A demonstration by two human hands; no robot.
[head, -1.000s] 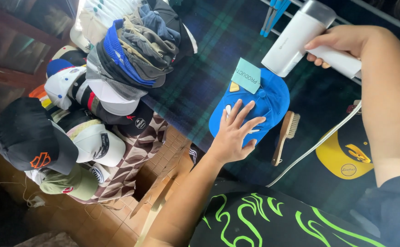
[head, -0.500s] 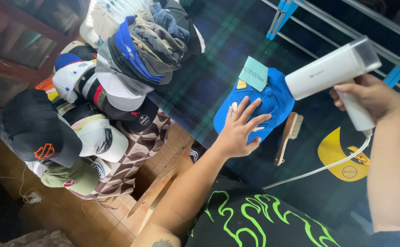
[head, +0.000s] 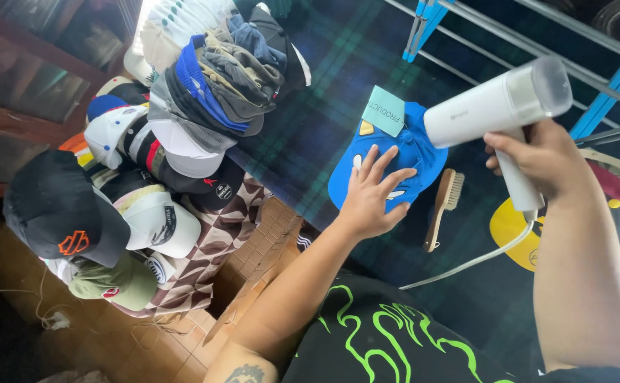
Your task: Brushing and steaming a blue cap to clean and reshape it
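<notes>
1. Here, from the head view, I see my left hand (head: 369,202) laid flat on the blue cap (head: 412,152), palm down, fingers spread and straight, gripping nothing, just pressing on the crown.
2. My left forearm runs up from the lower middle of the view to that cap, with a dark mark near the elbow.
3. My right hand (head: 537,159) is raised above the surface, fingers wrapped tight around the handle of a white handheld steamer (head: 498,113); its head points left, at the blue cap, hanging just above the cap's right edge.
4. A white cord (head: 480,259) drops from the steamer handle and trails down and left across the dark plaid cloth (head: 310,142).
5. The blue cap lies on that cloth, roughly in the middle of the view, with white and yellow patches on it.
6. A small pale teal tag (head: 383,110), rectangular and tilted, sits at the cap's upper left edge; it carries print.
7. A wooden brush (head: 443,206) lies just right of the cap, bristles up.
8. A yellow cap (head: 512,230) sits beyond the cord, partly hidden by my right arm.
9. A heap of caps (head: 182,120) crowds the left side, with a black cap bearing an orange emblem (head: 58,213) nearest the edge.
</notes>
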